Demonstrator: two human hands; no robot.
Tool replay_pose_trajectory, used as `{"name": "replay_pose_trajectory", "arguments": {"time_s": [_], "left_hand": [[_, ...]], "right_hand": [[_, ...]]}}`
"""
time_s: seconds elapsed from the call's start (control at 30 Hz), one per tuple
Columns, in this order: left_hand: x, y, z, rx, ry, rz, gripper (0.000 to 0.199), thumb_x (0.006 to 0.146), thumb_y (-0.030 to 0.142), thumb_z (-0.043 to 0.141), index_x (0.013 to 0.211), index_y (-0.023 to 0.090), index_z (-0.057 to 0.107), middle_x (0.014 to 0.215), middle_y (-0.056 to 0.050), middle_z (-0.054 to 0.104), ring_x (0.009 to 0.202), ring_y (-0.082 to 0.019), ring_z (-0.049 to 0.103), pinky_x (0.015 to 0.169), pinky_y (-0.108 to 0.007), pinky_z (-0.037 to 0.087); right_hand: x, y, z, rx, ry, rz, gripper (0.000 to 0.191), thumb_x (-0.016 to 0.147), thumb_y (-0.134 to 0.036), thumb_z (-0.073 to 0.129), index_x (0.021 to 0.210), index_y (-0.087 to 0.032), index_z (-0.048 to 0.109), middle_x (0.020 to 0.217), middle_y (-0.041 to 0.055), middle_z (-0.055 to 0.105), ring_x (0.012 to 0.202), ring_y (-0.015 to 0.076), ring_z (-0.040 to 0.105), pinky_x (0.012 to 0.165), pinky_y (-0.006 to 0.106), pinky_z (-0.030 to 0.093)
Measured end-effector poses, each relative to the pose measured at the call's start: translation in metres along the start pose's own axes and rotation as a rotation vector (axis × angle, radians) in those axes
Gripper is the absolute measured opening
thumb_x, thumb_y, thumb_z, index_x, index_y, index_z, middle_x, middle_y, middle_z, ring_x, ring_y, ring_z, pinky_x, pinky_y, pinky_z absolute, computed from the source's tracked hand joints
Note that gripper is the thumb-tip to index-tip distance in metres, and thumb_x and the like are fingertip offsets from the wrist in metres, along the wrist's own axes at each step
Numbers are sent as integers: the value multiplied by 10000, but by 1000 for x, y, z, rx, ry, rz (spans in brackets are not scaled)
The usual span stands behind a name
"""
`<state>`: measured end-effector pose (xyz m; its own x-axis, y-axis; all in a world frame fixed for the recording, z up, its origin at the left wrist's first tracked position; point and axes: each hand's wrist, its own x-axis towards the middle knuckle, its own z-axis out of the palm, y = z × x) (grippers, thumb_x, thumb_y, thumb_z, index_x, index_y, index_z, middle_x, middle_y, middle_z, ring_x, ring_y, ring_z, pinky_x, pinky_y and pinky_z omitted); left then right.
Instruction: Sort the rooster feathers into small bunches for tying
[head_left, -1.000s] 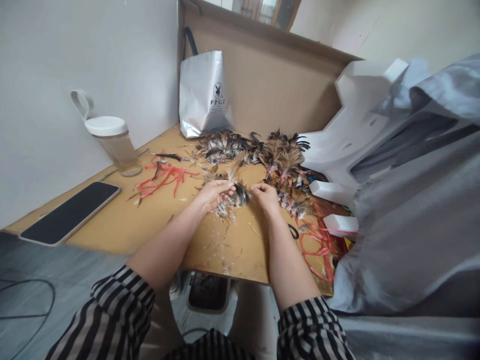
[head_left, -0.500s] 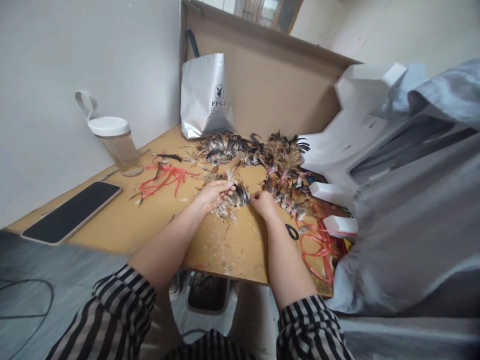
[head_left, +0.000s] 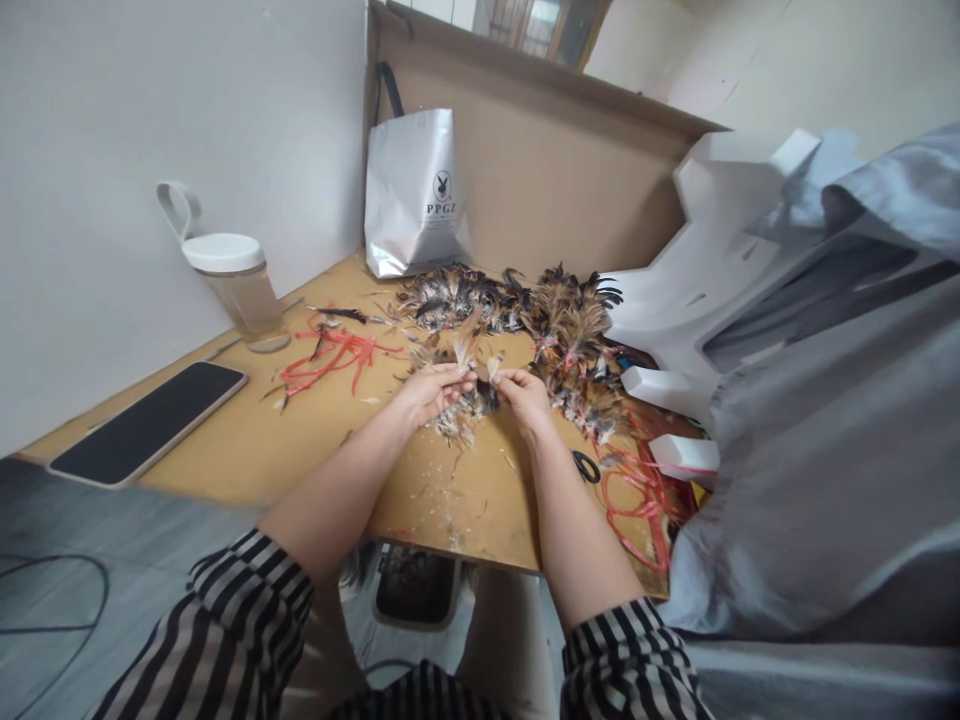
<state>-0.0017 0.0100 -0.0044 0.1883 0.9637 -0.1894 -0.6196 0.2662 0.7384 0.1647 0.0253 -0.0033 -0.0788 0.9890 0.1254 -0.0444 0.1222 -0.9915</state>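
Note:
Light brown feathers (head_left: 466, 342) stand up from the pinched fingers of my left hand (head_left: 436, 392). Close by on the right, my right hand (head_left: 525, 396) pinches a small pale feather (head_left: 493, 365) between thumb and forefinger. A narrow gap separates the fingertips of the two hands. Below them a small heap of dark and whitish feathers (head_left: 457, 420) lies on the yellow-brown table (head_left: 435, 505), partly hidden by my hands. Behind is a long pile of dark feathers (head_left: 457, 295), and brown feather bunches (head_left: 566, 310) lie to the right.
Red plastic strings (head_left: 337, 355) lie at left, with more red strings (head_left: 637, 500) at right beside a black ring (head_left: 586, 466). A phone (head_left: 150, 425), a lidded cup (head_left: 236, 295) and a silver bag (head_left: 412, 200) stand around the left and back. White foam (head_left: 667, 390) borders the right side.
My right hand has come up from the feather heap towards my left hand, and a small pale feather now shows in its fingers. The left hand keeps its feathers almost in place.

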Motion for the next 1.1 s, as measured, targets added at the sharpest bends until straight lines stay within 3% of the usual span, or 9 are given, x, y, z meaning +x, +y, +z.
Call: {"name": "replay_pose_trajectory", "arguments": {"time_s": [0.2, 0.5, 0.67, 0.9, 1.1], "left_hand": [[1, 0, 0, -17, 4, -1, 85, 705, 56, 623, 788, 70, 634, 727, -83, 668, 580, -106, 633, 427, -124, 441], [-2, 0, 3, 79, 15, 110, 62, 671, 111, 671, 714, 71, 650, 573, -38, 607, 479, -45, 542, 417, -100, 389], [-4, 0, 6, 187, 47, 181, 109, 643, 159, 696, 701, 71, 668, 555, -36, 603, 474, -44, 521, 420, -112, 363], [-3, -2, 6, 223, 74, 194, 171, 601, 197, 731, 711, 80, 671, 541, -28, 593, 467, -45, 508, 428, -127, 354], [0, -4, 3, 244, 41, 211, 163, 585, 210, 738, 677, 94, 669, 528, -17, 586, 448, -41, 489, 426, -134, 342]], "right_hand": [[-11, -6, 18, 9, -76, 12, 233, 575, -353, 688, 677, -152, 630, 460, -52, 486, 422, 57, 343, 443, 210, 246], [-12, 0, 19, 13, -182, 111, 236, 556, -351, 705, 669, -155, 637, 436, -59, 476, 392, 47, 323, 416, 203, 214], [-10, -2, 16, 186, -265, 249, 240, 551, -314, 694, 714, -144, 652, 599, -9, 588, 416, 43, 370, 400, 191, 237], [-8, -4, 14, 226, -243, 375, 379, 587, -496, 672, 684, -131, 632, 573, 10, 586, 388, 38, 366, 356, 174, 209], [-11, 0, 18, 211, -286, 360, 304, 485, -336, 773, 645, -128, 619, 515, -34, 539, 366, 10, 312, 355, 158, 146]]}}
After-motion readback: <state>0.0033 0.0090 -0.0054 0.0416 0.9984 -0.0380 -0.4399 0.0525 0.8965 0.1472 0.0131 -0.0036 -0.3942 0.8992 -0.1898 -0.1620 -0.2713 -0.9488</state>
